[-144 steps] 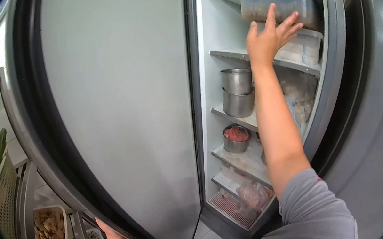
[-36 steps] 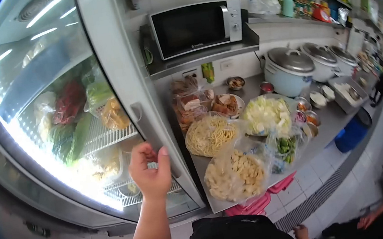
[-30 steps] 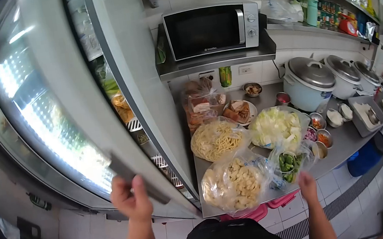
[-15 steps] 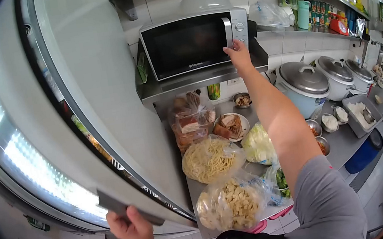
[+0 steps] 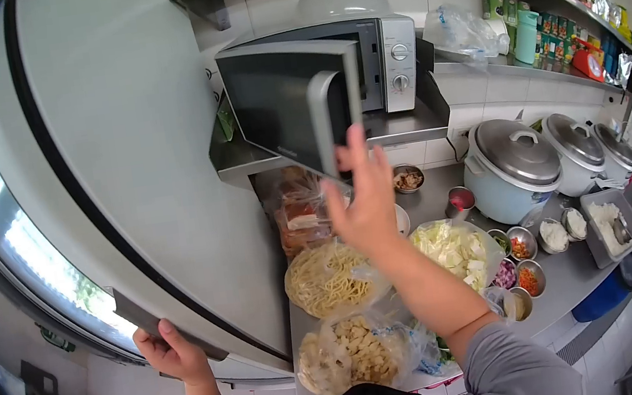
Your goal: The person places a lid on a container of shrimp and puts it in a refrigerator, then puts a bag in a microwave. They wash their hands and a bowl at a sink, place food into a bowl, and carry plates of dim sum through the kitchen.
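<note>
Right hand [image 5: 363, 191] loosely open at the silver-framed black microwave door [image 5: 278, 102], which stands ajar above the counter; left hand [image 5: 172, 353] half-curled at the long grey fridge handle [image 5: 152, 321], grip unclear

Green-and-white tins, a mint-green bottle [image 5: 526, 36], a red scale [image 5: 588, 60], and a blue bin [image 5: 605, 291].

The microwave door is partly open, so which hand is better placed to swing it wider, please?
Probably the right hand: it is right by the microwave handle, while the left hand is at the fridge handle.
</note>
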Action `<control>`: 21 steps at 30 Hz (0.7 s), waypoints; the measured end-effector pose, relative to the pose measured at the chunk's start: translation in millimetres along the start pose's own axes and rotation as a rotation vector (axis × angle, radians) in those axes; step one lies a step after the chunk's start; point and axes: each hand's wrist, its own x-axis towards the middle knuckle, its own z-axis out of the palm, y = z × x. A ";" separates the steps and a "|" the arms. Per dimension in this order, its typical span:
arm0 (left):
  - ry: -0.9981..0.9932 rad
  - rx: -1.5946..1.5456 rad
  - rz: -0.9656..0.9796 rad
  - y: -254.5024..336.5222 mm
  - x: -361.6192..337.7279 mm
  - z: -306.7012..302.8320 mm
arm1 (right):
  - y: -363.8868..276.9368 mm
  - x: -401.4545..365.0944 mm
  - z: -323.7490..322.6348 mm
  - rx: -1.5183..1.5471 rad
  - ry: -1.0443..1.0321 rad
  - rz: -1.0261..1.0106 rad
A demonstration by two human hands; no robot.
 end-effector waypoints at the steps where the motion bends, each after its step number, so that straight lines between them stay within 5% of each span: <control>1: 0.020 0.052 0.042 2.7 0.1 3.6 | -0.8 -5.5 -1.9 0.012 0.009 0.006; 3: 0.034 0.041 0.041 3.0 -3.2 7.7 | 2.9 -10.9 -3.1 0.258 0.030 -0.291; 6: 0.067 0.059 0.021 5.2 -5.2 11.0 | 43.7 1.2 8.0 0.356 0.137 -0.318; 7: 0.064 0.052 0.021 1.7 -5.8 9.9 | 57.4 13.2 20.7 0.427 0.154 -0.138; 10: 0.062 0.088 0.051 -4.9 -7.7 5.7 | 123.9 70.1 83.3 0.229 0.074 0.003; 13: 0.084 0.161 0.101 -1.5 -5.0 7.8 | 176.4 126.3 170.9 -0.127 -0.258 0.021; 21: 0.087 0.162 0.098 -6.3 -8.2 3.9 | 192.7 180.8 257.9 -0.670 -0.650 -0.043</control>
